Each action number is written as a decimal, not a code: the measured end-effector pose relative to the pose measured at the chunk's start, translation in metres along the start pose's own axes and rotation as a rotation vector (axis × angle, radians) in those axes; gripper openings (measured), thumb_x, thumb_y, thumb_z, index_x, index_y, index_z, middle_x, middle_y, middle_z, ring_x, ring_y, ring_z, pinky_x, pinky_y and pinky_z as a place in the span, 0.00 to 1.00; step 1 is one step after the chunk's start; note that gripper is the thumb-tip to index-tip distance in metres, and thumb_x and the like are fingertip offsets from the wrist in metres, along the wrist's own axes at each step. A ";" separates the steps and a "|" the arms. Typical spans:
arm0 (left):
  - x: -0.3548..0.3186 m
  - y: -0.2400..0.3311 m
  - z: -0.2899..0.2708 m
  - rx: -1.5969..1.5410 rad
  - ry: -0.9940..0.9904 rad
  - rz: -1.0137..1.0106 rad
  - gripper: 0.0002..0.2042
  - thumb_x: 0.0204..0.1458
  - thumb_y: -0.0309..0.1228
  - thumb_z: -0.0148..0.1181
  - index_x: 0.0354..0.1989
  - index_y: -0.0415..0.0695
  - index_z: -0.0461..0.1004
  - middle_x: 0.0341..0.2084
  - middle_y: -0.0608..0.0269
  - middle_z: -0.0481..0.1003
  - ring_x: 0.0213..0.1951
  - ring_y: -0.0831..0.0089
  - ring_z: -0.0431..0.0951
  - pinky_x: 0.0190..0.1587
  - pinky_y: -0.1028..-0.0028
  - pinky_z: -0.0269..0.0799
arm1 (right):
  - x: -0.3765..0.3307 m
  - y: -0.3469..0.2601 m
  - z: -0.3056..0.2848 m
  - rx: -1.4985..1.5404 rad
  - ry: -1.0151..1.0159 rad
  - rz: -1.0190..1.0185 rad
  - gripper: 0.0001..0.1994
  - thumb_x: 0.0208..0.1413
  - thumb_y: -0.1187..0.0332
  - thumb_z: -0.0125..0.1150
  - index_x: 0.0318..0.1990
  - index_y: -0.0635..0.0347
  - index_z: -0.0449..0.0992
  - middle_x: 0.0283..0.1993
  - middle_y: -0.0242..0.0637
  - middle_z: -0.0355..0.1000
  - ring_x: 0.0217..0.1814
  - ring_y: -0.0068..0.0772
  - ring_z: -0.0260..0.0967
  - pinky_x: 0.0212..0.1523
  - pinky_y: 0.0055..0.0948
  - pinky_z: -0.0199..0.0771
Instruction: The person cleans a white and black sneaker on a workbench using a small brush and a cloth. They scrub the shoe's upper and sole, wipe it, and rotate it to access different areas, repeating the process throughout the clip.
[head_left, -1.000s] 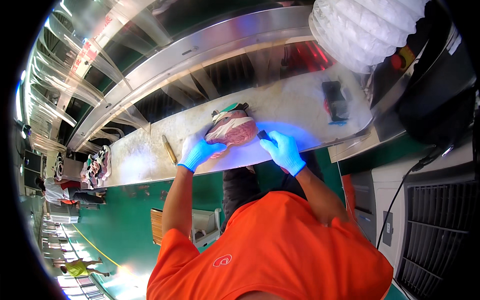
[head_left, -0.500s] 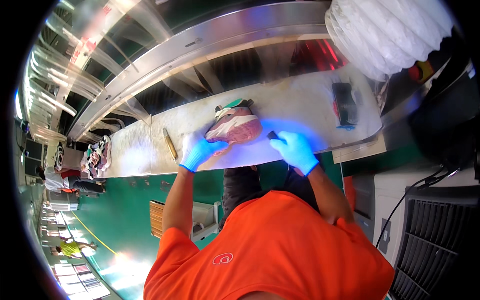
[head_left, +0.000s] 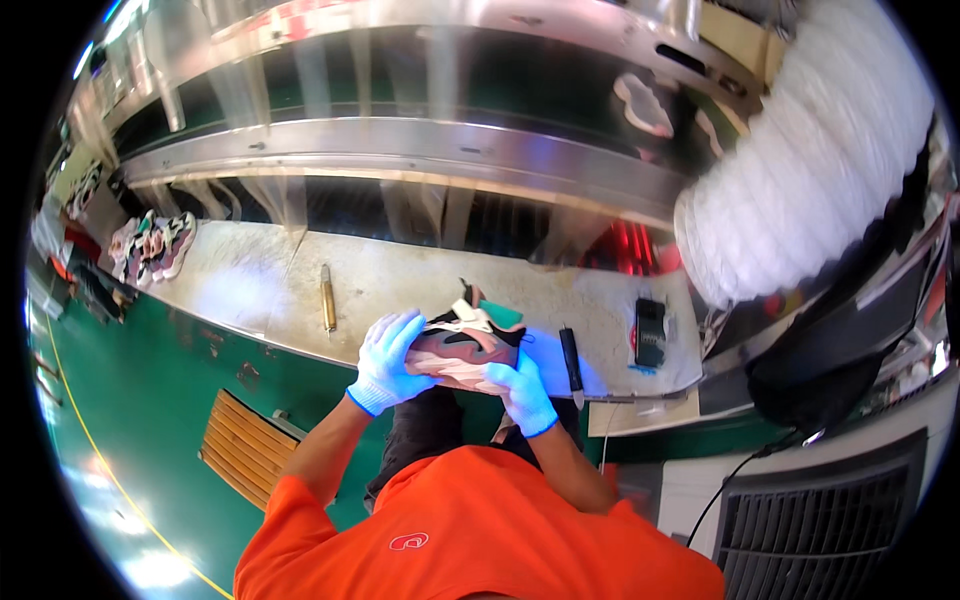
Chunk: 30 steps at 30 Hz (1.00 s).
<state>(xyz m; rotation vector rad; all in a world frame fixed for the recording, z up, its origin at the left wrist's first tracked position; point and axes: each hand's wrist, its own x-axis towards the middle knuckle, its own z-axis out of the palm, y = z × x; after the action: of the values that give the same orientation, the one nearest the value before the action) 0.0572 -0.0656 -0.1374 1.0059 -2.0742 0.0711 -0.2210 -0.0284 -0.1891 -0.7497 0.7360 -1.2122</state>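
Note:
A sneaker (head_left: pixel 462 345) in mauve, black and white, with a green patch at its collar, is held between my two gloved hands above the bench's front edge. My left hand (head_left: pixel 388 358) is closed round one end of it. My right hand (head_left: pixel 524 393) grips the lower part of the other end, at the pale sole. Both gloves are white, lit bluish. Just right of my right hand lies a black-handled knife (head_left: pixel 571 360), its short blade toward the bench's front edge. A brass-coloured slim tool (head_left: pixel 328 300) rests on the bench left of my left hand.
The worn pale bench (head_left: pixel 400 262) runs across in front of me. Several sneakers (head_left: pixel 155 248) cluster at its far left end. A black box-shaped thing (head_left: pixel 650 335) lies at the right, under a white ribbed duct (head_left: pixel 800 160). Behind the bench stands a metal-framed conveyor (head_left: pixel 440 140).
My right hand has let go of the dark-handled knife, which now lies on the bench, and taken hold of the sneaker. The sneaker has been lifted and turned. My view has shifted.

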 end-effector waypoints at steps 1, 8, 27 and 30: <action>-0.001 0.006 -0.004 0.008 0.078 -0.030 0.44 0.38 0.47 0.87 0.66 0.41 0.79 0.65 0.44 0.81 0.62 0.42 0.83 0.67 0.46 0.77 | 0.002 0.008 -0.013 0.095 0.047 0.045 0.27 0.63 0.75 0.69 0.71 0.65 0.76 0.63 0.36 0.82 0.63 0.33 0.81 0.66 0.36 0.82; -0.002 0.008 0.007 -0.093 0.183 -0.376 0.38 0.50 0.43 0.81 0.69 0.39 0.76 0.66 0.40 0.79 0.65 0.40 0.80 0.68 0.51 0.78 | 0.008 -0.149 0.031 0.004 0.253 -0.791 0.07 0.71 0.73 0.65 0.52 0.52 0.76 0.37 0.18 0.64 0.34 0.17 0.63 0.42 0.29 0.75; -0.009 -0.002 0.053 0.044 -0.093 -0.435 0.19 0.53 0.44 0.75 0.48 0.45 0.86 0.54 0.56 0.85 0.55 0.48 0.83 0.60 0.50 0.77 | 0.262 -0.321 0.155 -1.215 0.222 -1.737 0.13 0.63 0.65 0.69 0.50 0.61 0.83 0.52 0.50 0.83 0.53 0.64 0.79 0.54 0.54 0.82; -0.001 0.004 0.061 0.037 -0.131 -0.410 0.18 0.53 0.43 0.75 0.47 0.46 0.86 0.54 0.57 0.86 0.56 0.48 0.83 0.59 0.50 0.77 | 0.200 -0.184 0.071 -1.663 -0.322 -1.250 0.18 0.58 0.64 0.75 0.54 0.58 0.83 0.53 0.49 0.81 0.54 0.55 0.81 0.56 0.54 0.81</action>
<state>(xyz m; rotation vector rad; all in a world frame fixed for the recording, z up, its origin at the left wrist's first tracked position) 0.0152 -0.0846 -0.1780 1.4718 -1.9452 -0.1705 -0.2222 -0.2503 -0.0171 -3.0233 0.9227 -1.2171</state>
